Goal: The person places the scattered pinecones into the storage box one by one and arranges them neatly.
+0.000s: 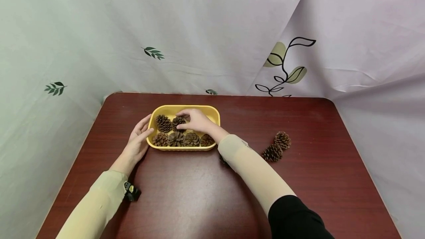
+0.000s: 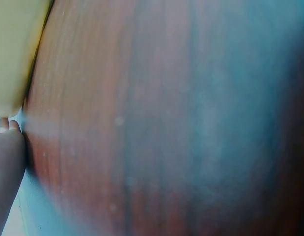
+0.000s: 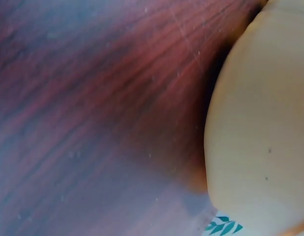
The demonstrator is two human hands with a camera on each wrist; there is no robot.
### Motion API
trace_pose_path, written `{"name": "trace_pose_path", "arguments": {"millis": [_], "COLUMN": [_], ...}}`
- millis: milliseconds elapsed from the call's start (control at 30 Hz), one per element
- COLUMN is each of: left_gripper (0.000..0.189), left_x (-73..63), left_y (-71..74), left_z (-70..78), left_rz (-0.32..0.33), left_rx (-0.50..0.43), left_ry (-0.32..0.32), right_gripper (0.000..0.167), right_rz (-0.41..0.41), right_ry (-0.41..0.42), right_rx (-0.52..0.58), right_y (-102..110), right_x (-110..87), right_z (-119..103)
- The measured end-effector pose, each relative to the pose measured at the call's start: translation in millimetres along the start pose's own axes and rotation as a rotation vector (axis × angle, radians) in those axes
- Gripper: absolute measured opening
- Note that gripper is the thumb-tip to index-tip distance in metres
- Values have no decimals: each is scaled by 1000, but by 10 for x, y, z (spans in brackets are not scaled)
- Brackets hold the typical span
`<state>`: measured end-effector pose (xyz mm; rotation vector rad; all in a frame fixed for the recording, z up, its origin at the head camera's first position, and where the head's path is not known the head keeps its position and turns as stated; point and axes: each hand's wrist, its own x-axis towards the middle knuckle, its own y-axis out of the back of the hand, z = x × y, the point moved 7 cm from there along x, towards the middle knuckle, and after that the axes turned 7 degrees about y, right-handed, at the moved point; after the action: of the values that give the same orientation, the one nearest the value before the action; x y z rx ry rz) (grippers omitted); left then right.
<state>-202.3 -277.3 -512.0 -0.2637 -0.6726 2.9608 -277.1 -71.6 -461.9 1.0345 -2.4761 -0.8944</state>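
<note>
A yellow plastic tray (image 1: 186,148) with rounded corners stands on the table, several brown pine cones in it. At its left end my left hand (image 1: 137,141) holds it, thumb at the rim and fingers along the outer wall. In the left wrist view, fingertips (image 2: 13,126) show beside the tray's yellow side (image 2: 14,54). My right hand (image 1: 197,120) reaches over the right rim and pinches a pine cone (image 1: 178,124) between thumb and fingers, inside the tray. Another pine cone (image 1: 163,123) sits just left of it, with a row (image 1: 176,139) along the front wall.
Two loose pine cones, one farther back (image 1: 282,140) and one nearer (image 1: 272,153), lie right of the tray on the dark red table (image 1: 186,187). Another pine cone (image 1: 222,159) is mostly hidden under my right forearm. A patterned curtain (image 1: 212,40) hangs behind the table.
</note>
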Motion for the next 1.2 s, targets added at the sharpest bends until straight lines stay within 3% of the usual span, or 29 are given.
{"name": "trace_pose_path", "arguments": {"millis": [200,733,1200], "left_gripper": [50,50,50], "left_x": [-3,13,-2], "left_y": [4,13,2], "left_z": [-3,-11,4], "left_rz": [1,3,4], "left_rx": [9,14,4], "left_ry": [4,11,14], "right_gripper": [55,49,44], "right_rz": [5,4,-2], "right_ry": [14,92,194], "right_rx": [26,-78,-185], "right_y": [98,406,712], "right_x": [-40,-238,-679], "right_z": [-25,-306,-495]}}
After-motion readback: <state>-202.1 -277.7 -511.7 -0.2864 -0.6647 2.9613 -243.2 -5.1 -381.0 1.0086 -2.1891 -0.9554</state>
